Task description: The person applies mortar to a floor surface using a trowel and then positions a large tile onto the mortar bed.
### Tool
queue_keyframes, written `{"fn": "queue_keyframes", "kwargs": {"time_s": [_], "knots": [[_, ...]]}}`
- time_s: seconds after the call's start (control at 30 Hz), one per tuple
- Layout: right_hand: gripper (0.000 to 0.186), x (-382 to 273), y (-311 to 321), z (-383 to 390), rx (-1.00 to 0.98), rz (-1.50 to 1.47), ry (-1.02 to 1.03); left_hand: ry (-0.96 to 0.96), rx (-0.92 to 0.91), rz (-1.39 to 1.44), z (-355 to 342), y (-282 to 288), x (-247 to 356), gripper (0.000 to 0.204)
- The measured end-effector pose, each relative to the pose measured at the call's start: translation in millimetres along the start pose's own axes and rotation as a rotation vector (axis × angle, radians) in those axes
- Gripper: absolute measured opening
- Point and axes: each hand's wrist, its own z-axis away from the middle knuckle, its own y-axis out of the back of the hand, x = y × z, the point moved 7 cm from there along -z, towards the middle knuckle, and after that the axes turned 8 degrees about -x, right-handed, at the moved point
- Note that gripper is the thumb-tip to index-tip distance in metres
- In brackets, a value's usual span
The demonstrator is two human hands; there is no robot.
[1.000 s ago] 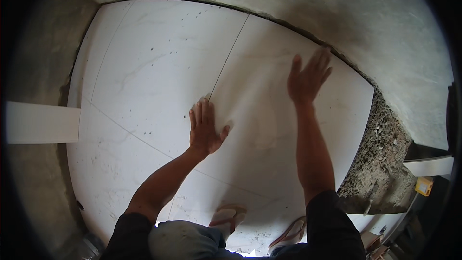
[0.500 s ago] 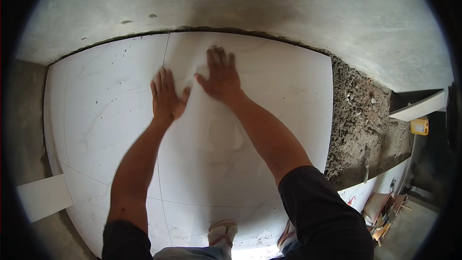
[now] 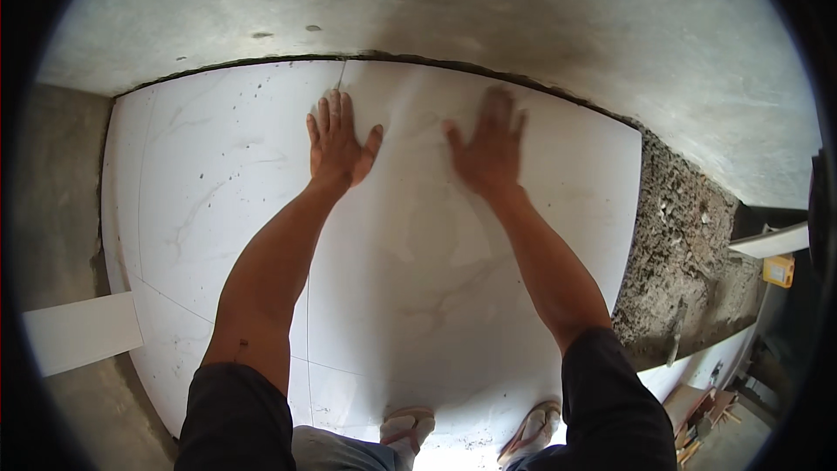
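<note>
Below me spreads a floor of large white marbled tiles. My left hand (image 3: 336, 144) lies with fingers stretched out across the thin joint (image 3: 309, 323) between the left tile (image 3: 218, 201) and the right tile (image 3: 453, 253). Farther right, my right hand (image 3: 490, 144) is spread over the right tile, its fingers smeared by motion. Whether its palm touches the surface cannot be made out. Neither hand holds anything. Small dark specks dot the left tile.
A grey wall (image 3: 558, 26) borders the tiles' far edge along a dark gap. Rough wet mortar (image 3: 667, 244) lies right of the tiles, with a trowel-like tool (image 3: 677, 331) on it. Beyond are a white strip (image 3: 772, 240), a yellow container (image 3: 779, 271) and scattered debris (image 3: 702, 414). A white board (image 3: 83, 333) lies at left.
My right hand has moved right, away from my left hand. My left hand stays near the joint. The whole view has shifted a little, and my right foot now shows more fully.
</note>
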Motion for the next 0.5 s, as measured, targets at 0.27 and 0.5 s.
{"fn": "queue_keyframes", "kwargs": {"time_s": [0.27, 0.5], "knots": [[0.086, 56.6, -13.5, 34.9, -0.095, 0.086, -0.150, -0.091, 0.103, -0.058, -14.2, -0.4, 19.1, 0.080], [0.085, 146.4, 11.1, 74.3, -0.186, 0.110, -0.331, -0.307, 0.120, -0.172, 36.4, -33.4, -27.0, 0.070]]}}
